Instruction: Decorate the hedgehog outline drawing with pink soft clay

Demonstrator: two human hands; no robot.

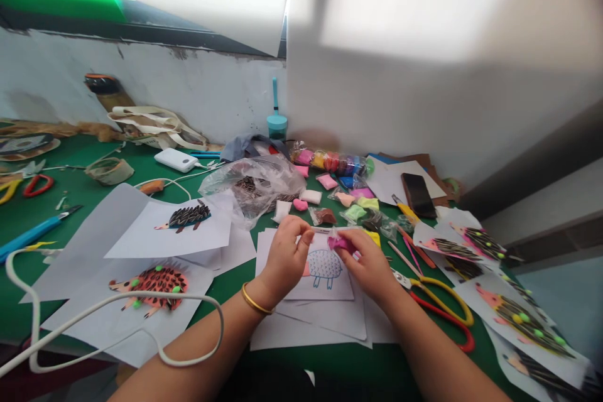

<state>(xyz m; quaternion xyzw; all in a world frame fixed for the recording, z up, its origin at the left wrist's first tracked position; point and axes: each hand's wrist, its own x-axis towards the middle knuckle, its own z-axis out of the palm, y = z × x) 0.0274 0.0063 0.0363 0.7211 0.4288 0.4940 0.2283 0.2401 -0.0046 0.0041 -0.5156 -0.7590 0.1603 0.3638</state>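
One lump of pink modelling clay (342,243) is pinched in the right hand (368,267), above a hedgehog outline drawing (324,269) near the front edge of the green worktop (330,361). The left hand (284,257) is pinched closed on a thin pale item, detail unclear. Yellow-and-red scissors (445,294) lie just right of the drawing; clay packets (367,203) lie toward the rear edge.

Bangle (255,299): one, gold-coloured, thin plain band, on left wrist (266,286). Forearms (198,345): two, bare. Left hand (285,257), right hand (370,267): bare.
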